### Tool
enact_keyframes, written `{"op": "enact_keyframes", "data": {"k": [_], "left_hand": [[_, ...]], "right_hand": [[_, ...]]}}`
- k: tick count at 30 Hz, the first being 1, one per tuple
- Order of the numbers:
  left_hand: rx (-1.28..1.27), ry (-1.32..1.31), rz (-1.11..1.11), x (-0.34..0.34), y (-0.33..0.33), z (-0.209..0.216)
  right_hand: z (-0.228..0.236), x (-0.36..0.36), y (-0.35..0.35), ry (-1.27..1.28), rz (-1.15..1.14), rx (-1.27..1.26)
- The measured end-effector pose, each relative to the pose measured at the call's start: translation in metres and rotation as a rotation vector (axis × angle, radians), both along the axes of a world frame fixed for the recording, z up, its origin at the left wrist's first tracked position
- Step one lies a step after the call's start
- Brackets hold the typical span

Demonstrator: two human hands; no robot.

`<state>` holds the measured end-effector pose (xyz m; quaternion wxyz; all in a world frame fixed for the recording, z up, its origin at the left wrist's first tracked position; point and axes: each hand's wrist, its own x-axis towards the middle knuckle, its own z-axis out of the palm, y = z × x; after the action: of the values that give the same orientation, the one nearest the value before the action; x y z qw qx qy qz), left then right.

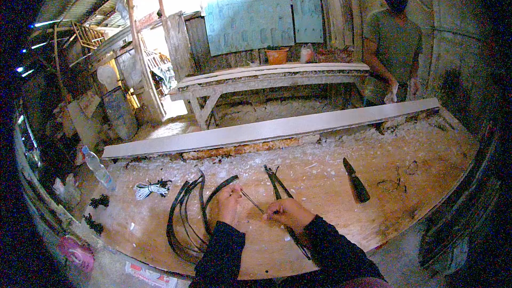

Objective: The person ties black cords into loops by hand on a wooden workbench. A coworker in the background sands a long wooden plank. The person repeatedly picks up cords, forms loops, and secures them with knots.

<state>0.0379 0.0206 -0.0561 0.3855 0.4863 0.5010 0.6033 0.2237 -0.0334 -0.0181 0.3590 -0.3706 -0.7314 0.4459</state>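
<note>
Above the wooden tabletop (330, 224), my two hands stretch a thin dark strip (252, 201) between them. Its upper left end meets the closed fingers of my left hand (230, 202); its lower right end is pinched in my right hand (288, 213). Several curved black bands (172, 224) lie to the left, one arching up to my left hand; whether that hand also grips it I cannot tell. Straighter black strips (275, 182) pass beneath my right hand and forearm. A dark-handled knife (357, 184) lies further right, its blade pointing away from me.
A long pale board (277, 129) spans the table's far side. At left are a bundle of white and black cord (151, 189), black tufts (99, 201) and a plastic bottle (98, 168). Thin dark loops (392, 185) lie at right. Beyond the board stands a person (394, 42) near another bench (277, 77).
</note>
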Motion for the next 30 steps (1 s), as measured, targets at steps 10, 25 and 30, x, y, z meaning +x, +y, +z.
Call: {"op": "enact_keyframes", "data": {"k": [10, 25, 30], "left_hand": [[0.159, 0.253, -0.004, -0.005, 0.034, -0.046], [0.148, 0.507, 0.121, -0.004, -0.001, 0.012], [0.29, 0.697, 0.003, -0.004, -0.003, 0.016]], "right_hand": [[0.016, 0.024, 0.006, -0.424, -0.038, 0.09], [0.002, 0.052, 0.014, -0.929, -0.428, 0.008], [-0.002, 0.051, 0.015, -0.878, -0.452, 0.061]]}}
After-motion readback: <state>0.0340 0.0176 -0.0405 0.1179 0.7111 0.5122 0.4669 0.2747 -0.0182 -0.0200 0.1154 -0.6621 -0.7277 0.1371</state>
